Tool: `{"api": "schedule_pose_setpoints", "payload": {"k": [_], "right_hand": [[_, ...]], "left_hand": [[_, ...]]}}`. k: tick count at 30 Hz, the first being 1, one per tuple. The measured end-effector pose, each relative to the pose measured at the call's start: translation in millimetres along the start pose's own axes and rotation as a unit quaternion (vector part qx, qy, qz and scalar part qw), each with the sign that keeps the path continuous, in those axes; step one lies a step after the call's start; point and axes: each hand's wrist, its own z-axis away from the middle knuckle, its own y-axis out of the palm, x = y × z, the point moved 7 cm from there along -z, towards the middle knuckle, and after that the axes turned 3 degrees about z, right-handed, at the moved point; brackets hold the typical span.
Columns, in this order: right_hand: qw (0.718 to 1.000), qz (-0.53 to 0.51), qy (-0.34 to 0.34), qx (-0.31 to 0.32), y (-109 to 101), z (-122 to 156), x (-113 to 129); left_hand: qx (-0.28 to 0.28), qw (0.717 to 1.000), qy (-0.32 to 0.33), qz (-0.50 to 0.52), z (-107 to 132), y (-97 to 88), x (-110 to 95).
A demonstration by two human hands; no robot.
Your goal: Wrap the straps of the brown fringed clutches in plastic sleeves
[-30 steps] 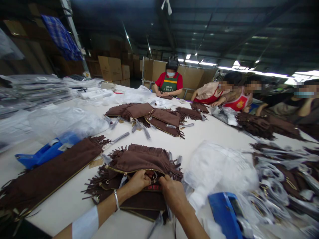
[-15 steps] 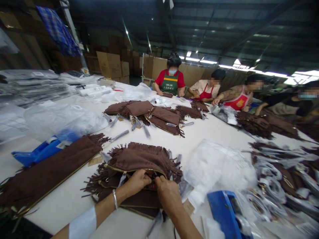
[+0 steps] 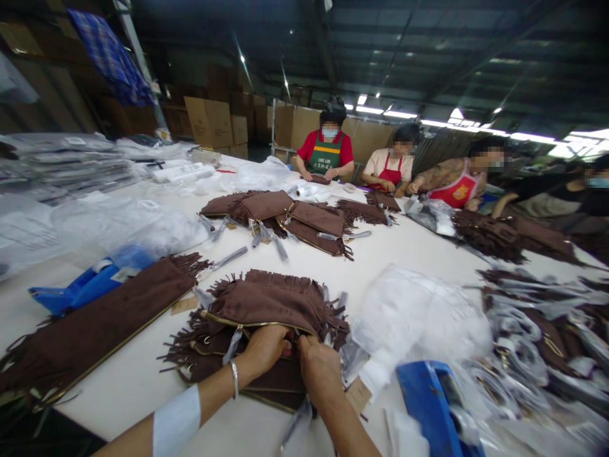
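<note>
A brown fringed bag (image 3: pixel 266 303) lies in front of me on top of other brown fringed bags, its gold zipper open toward me. My left hand (image 3: pixel 267 348) reaches into the opening with fingers curled; the bag hides the fingertips, and what they hold cannot be made out. At the right end of the opening, my right hand (image 3: pixel 320 368) is closed on the bag's edge. A bit of red shows inside, between the hands. Plastic-wrapped zipper pulls hang off the bag.
Another long brown bag (image 3: pixel 118 324) lies left, beside a blue tape dispenser (image 3: pixel 90 285). At right are a white plastic bundle (image 3: pixel 419 314), a second blue tape dispenser (image 3: pixel 431 406) and wrapped straps (image 3: pixel 518 355). More bags (image 3: pixel 304 219) lie ahead; several co-workers sit beyond.
My left hand has moved slightly right and deeper into the bag's opening. My right hand stays at the opening's right end. Across the table, co-workers' hands and heads have shifted.
</note>
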Motion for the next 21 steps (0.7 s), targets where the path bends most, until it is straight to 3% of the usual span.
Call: {"api": "schedule_pose_setpoints", "payload": {"k": [9, 14, 18, 21], "right_hand": [[1.0, 0.006, 0.015, 0.016, 8, -7, -2], [1.0, -0.017, 0.021, 0.007, -6, -1, -2], [0.997, -0.05, 0.061, 0.026, -16, 15, -18], [0.994, -0.069, 0.08, -0.028, -33, 27, -28]], "left_hand": [[0.015, 1.0, -0.013, -0.01, -8, 9.8, 4], [-0.003, 0.999, 0.026, -0.02, 3, -1.6, -11], [-0.029, 0.999, 0.032, 0.012, 17, -13.6, -9], [-0.038, 0.998, 0.035, 0.032, 27, -19.0, -7]]}}
